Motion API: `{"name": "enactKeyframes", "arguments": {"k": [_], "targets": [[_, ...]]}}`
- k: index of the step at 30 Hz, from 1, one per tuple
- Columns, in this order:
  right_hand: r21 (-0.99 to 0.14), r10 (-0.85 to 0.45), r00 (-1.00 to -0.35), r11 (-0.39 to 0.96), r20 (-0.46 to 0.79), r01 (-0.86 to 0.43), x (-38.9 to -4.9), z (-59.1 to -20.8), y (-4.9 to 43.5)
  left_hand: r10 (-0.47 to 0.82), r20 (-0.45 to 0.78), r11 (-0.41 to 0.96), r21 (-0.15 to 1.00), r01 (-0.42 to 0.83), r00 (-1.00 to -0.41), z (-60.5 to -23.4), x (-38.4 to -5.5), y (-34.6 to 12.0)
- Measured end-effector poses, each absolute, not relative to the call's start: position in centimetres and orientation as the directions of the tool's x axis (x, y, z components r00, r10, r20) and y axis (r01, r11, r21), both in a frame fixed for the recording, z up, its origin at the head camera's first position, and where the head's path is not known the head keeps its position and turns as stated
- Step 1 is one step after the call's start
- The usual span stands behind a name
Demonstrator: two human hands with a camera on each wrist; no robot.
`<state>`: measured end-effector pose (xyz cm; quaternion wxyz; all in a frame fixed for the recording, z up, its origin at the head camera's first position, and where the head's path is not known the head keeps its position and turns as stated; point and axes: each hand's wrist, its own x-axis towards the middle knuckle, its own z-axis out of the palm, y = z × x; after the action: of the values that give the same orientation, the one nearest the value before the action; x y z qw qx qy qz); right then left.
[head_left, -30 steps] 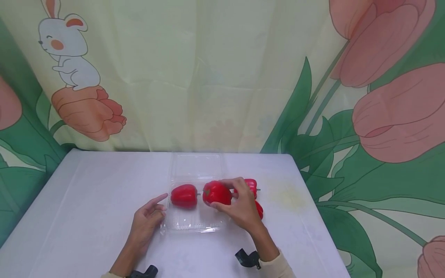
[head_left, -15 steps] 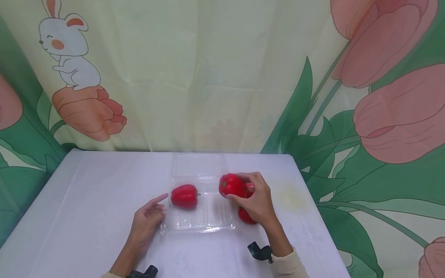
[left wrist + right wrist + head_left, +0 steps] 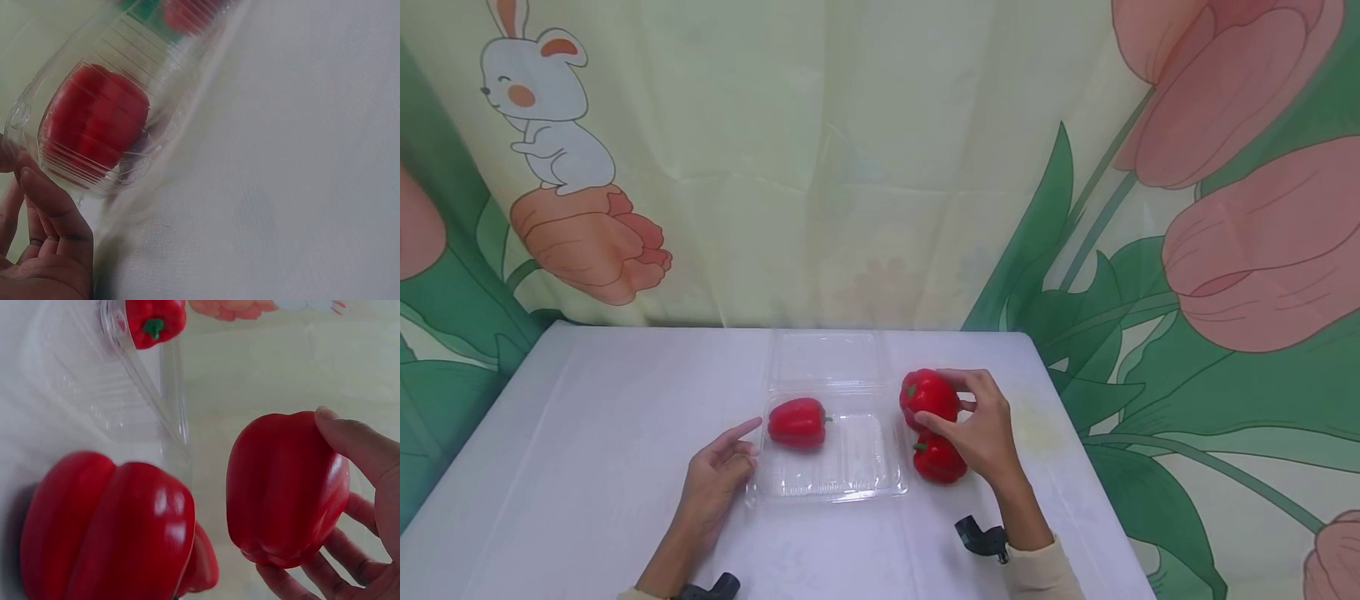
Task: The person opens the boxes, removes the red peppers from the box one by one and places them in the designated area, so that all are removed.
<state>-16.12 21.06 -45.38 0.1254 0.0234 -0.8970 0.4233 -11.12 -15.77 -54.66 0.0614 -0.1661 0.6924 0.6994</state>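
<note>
My right hand (image 3: 985, 425) grips a red bell pepper (image 3: 928, 396) between thumb and fingers, right of the clear plastic container (image 3: 868, 479). In the right wrist view that held pepper (image 3: 284, 487) appears raised. A second bell pepper (image 3: 940, 460) lies on the table just below it; in the right wrist view another pepper (image 3: 203, 562) shows partly behind this one. One more bell pepper (image 3: 797, 423) lies on its side in the container's left half, stem to the right. My left hand (image 3: 718, 483) pinches the container's left rim (image 3: 22, 112) with its fingertips.
The container's clear lid (image 3: 827, 358) lies open toward the back of the white table (image 3: 602, 450). A printed curtain (image 3: 880, 167) hangs behind the table's far edge. Black wrist mounts (image 3: 981, 537) sit on both wrists.
My right hand has moved right with its bell pepper, from over the container's right half to above the peppers beside it. The left hand and the pepper in the container stay put.
</note>
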Motion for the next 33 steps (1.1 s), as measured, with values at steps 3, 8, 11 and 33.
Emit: {"name": "enactKeyframes", "arguments": {"k": [3, 8, 11, 33], "targets": [[-0.753, 0.08, -0.967, 0.645, 0.241, -0.134, -16.3, -45.4, 21.9, -0.141, -0.315, -0.031, 0.949, -0.313, -0.939, -54.8, -11.1, -15.8], [-0.748, 0.102, -0.964, 0.653, 0.243, -0.119, -16.7, -45.6, 23.3, -0.144, -0.314, -0.035, 0.949, -0.312, -0.938, -54.8, -11.1, -15.8], [-0.748, 0.111, -0.962, 0.654, 0.248, -0.117, -16.9, -45.8, 24.1, -0.143, -0.315, -0.031, 0.949, -0.314, -0.938, -54.7, -11.0, -15.8], [-0.715, 0.167, -0.957, 0.697, 0.237, -0.055, -17.9, -47.6, 28.4, -0.151, -0.317, -0.011, 0.948, -0.319, -0.936, -54.8, -11.1, -15.7]]}}
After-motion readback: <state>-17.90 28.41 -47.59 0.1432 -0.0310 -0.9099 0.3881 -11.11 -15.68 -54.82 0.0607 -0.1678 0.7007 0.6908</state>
